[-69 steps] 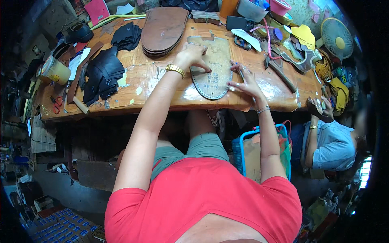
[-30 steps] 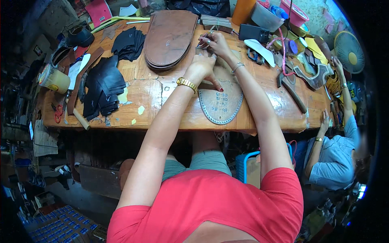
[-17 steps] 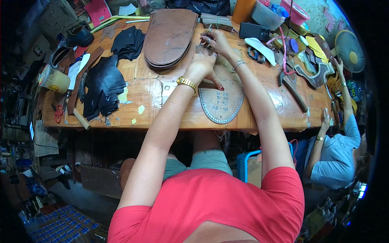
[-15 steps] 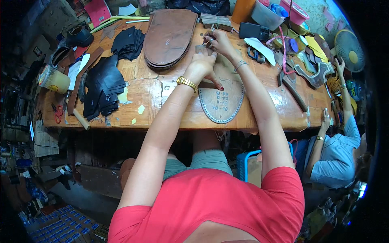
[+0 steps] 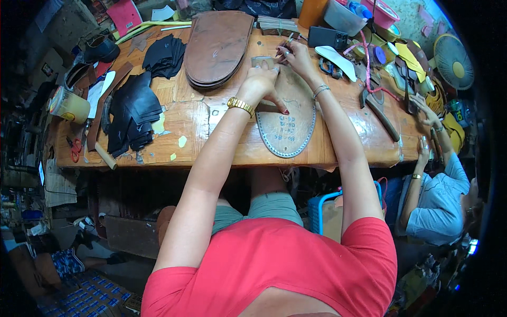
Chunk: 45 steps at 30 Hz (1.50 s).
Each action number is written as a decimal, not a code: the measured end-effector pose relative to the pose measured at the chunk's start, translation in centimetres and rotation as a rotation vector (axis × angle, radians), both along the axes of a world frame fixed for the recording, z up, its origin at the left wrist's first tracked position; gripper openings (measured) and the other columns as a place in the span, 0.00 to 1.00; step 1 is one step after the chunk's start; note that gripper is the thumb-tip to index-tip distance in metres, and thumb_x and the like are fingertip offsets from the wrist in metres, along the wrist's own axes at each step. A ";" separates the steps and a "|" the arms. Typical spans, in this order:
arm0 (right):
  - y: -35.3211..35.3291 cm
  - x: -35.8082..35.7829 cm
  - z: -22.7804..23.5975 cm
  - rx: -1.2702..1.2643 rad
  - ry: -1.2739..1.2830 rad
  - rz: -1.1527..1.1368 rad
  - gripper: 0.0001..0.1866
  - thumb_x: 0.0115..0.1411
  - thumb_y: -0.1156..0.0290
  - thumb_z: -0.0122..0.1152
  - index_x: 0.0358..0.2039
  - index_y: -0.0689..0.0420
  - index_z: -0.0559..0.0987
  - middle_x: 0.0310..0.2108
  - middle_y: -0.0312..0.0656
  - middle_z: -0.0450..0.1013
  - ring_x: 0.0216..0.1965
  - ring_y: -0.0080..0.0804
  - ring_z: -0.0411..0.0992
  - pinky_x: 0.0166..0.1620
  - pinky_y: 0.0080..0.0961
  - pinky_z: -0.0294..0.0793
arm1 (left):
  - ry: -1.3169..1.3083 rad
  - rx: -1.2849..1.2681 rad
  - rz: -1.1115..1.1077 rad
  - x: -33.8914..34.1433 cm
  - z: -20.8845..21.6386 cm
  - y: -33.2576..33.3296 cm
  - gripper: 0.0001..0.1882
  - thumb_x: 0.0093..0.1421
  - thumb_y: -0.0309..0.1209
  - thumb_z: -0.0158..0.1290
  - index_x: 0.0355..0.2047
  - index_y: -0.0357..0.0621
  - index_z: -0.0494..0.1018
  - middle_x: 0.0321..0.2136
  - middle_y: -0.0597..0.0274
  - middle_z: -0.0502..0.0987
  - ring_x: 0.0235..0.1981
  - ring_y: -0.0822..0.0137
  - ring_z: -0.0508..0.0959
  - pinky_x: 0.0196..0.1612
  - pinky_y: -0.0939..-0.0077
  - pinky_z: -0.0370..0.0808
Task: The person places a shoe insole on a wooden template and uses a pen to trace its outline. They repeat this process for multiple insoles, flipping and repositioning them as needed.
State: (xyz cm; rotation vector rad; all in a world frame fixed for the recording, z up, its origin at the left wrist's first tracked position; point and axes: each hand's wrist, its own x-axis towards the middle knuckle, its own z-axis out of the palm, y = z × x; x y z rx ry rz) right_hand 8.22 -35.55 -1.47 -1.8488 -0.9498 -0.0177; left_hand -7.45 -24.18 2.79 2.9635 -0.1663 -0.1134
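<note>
A tan leather piece [image 5: 288, 136] with a rounded, stitched near end and handwritten marks lies on the table before me. My left hand [image 5: 261, 82] presses on its far part, fingers spread and thumb stretched toward the marks. Beneath those fingertips a small greyish flat piece [image 5: 262, 60] sticks out; its full shape is hidden. My right hand [image 5: 297, 57] is just to the right, pinching a slim pen-like tool [image 5: 289, 39] whose tip I cannot make out. Left of my hands rests a stack of rounded brown leather pieces [image 5: 219, 47].
Black leather pieces [image 5: 136, 113] lie in piles at left, near red-handled scissors [image 5: 75, 150]. A phone [image 5: 327, 38], a white flat piece [image 5: 338, 62] and a hammer [image 5: 381, 117] lie at right. A co-worker's hand [image 5: 425, 112] is at the table's right end.
My right hand has shifted slightly right and nearer, exposing more of the small greyish piece. My left hand stays on the leather. The co-worker's far hand has come down toward the table.
</note>
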 end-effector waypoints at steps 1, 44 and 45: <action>0.0 0.0 -0.1 0.001 -0.013 0.003 0.08 0.63 0.74 0.54 0.33 0.67 0.76 0.26 0.43 0.77 0.27 0.27 0.78 0.28 0.22 0.77 | -0.007 0.001 -0.003 0.1 -0.2 0.0 0.66 0.19 0.66 0.67 0.56 0.35 0.63 0.55 0.37 0.65 0.58 0.45 0.65 0.58 0.61 0.65; -1.7 -0.4 -0.3 -0.089 -0.117 0.037 0.10 0.64 0.70 0.55 0.37 0.66 0.78 0.29 0.39 0.78 0.29 0.23 0.76 0.34 0.21 0.76 | -0.051 0.018 0.007 -0.4 -0.2 0.1 0.65 0.18 0.68 0.67 0.55 0.36 0.66 0.58 0.40 0.63 0.58 0.47 0.66 0.59 0.62 0.65; -1.4 -0.4 -0.3 -0.113 -0.174 0.043 0.10 0.64 0.70 0.55 0.38 0.66 0.78 0.29 0.40 0.78 0.29 0.23 0.76 0.34 0.21 0.76 | -0.051 0.025 0.009 -0.4 -0.2 0.1 0.66 0.18 0.68 0.66 0.55 0.36 0.65 0.58 0.39 0.63 0.59 0.46 0.66 0.59 0.62 0.65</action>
